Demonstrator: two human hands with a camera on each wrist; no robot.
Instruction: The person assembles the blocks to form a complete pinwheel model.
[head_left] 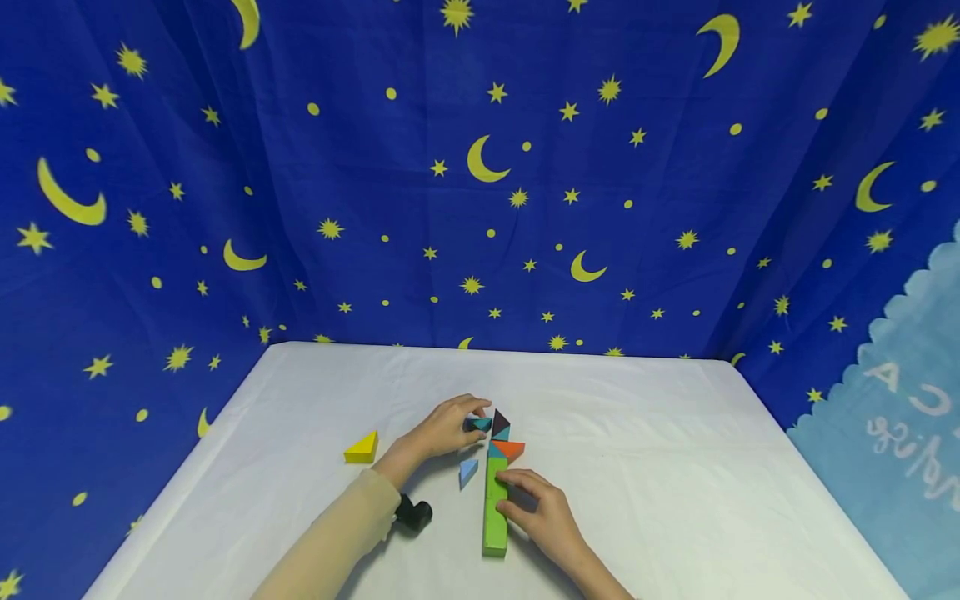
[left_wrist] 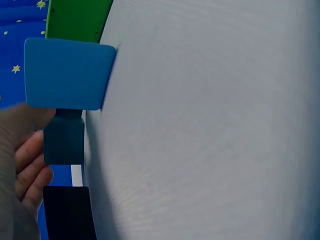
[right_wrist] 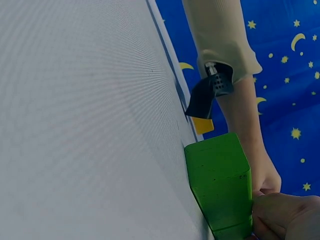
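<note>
My left hand [head_left: 448, 423] pinches a teal triangular block [head_left: 480, 425] between thumb and fingers, just left of a row of blocks. That row has a dark purple triangle [head_left: 501, 423] at its far end, beside a small teal piece. Nearer lie an orange triangle [head_left: 512, 450] and another teal piece, then green blocks [head_left: 495, 517] end to end. My right hand [head_left: 547, 512] rests its thumb and forefinger against the right side of the green blocks [right_wrist: 220, 175]. Left of the row lies a light blue triangle [head_left: 468, 472], large in the left wrist view.
A yellow triangular block [head_left: 362, 448] lies on the white table [head_left: 637, 433], left of the left forearm. A black camera mount [head_left: 414, 513] sticks out at the left wrist. Blue cloth [head_left: 420, 250] with yellow moons and stars hangs behind and at both sides.
</note>
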